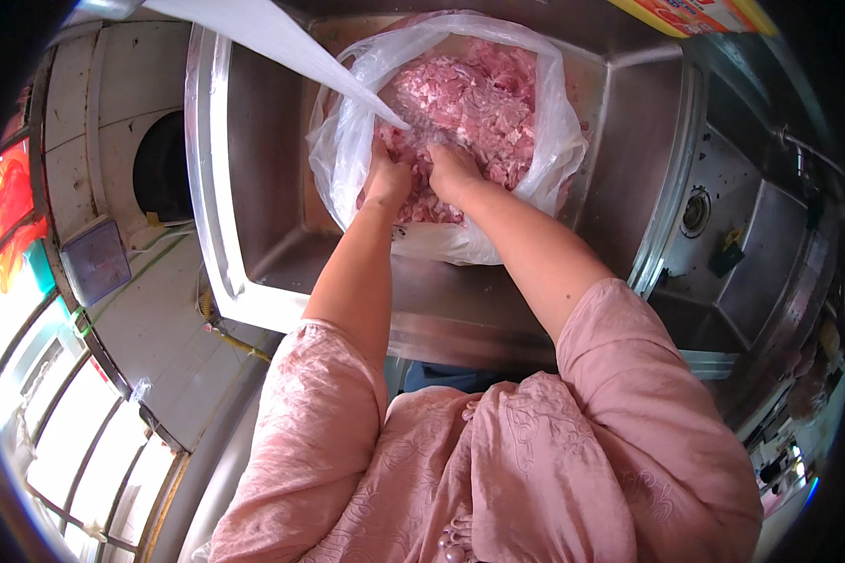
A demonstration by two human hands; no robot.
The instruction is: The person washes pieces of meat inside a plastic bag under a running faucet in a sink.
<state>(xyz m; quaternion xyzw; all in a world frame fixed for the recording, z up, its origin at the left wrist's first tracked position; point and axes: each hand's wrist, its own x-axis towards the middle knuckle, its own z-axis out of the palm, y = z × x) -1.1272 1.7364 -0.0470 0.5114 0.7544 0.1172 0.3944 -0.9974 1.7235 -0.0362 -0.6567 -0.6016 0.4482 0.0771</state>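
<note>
A translucent plastic bag (345,165) stands with its mouth spread open in a stainless steel sink basin (458,292). Pale pink raw meat pieces (479,91) fill the bag. My left hand (387,176) is pushed into the meat at the left side, its fingers mostly buried. Just right of it, my right hand (454,172) also reaches into the meat, with its fingertips hidden. A white tapering stream (310,56), apparently water, comes from the upper left and ends in splashing between the hands.
Right of the basin is a second sink with a drain (696,211) and a dark green scouring pad (727,253). A yellow and red package (697,15) bearing writing lies at the top right. Left are a dark round object (162,169), a bluish plastic lid-like item (95,260) and a barred window.
</note>
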